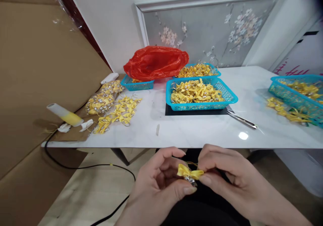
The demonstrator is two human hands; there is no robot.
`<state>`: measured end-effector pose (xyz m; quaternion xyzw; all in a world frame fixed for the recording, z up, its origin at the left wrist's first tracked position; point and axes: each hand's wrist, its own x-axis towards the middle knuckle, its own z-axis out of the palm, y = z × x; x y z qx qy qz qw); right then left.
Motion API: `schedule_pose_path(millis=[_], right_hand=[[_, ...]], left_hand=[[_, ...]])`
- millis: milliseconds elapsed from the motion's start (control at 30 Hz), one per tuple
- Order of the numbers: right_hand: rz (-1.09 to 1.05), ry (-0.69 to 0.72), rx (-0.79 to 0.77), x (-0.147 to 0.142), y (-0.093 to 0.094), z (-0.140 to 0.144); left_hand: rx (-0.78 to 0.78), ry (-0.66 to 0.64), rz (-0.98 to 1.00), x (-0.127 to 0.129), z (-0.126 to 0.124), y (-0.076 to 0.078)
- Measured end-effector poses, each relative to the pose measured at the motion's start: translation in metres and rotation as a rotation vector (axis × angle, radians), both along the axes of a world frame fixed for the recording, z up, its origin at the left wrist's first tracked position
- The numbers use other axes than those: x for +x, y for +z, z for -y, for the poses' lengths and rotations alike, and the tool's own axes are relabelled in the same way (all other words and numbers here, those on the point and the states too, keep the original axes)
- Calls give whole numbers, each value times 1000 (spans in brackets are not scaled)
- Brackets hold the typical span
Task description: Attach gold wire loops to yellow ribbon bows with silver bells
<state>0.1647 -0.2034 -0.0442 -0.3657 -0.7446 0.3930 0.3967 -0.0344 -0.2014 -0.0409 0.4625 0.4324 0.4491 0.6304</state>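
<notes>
below table edge (161, 145), bow (189, 173) between grips

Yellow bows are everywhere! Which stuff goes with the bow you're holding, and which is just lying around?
Goes with it:
yellow bow, pinched by left hand and right hand
front basket of bows
loose bows on the table

Just lying about:
red plastic bag
scissors
glue gun
black cable

The near strip of the marble table (191, 132) lies bare between bow pile (118, 113) and scissors (241, 118).
</notes>
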Motion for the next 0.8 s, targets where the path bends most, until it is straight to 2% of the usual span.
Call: schedule_pose_path(millis=[100,167,233,333,400,500,633,700,800], right_hand=[[11,-142,238,-6,-8,-1],[100,-239,430,-8,-14,-1],[209,-296,586,-11,-19,0],[266,-309,716,-16,-24,1],[216,-291,684,-19,-25,0],[129,-200,478,-18,-21,0],[91,-90,299,1,-6,3],[24,-139,232,12,2,4],[-251,-357,205,23,11,0]], left_hand=[[245,225,-228,2,5,-1],[360,317,-285,6,8,-2],[283,273,-164,12,10,-3],[22,108,20,20,4,-4],[-58,55,43,22,-2,-4],[-62,55,57,21,-10,-4],[-86,78,8,17,-16,-7],[-61,82,-94,17,-20,-9],[39,100,-216,21,-28,-10]])
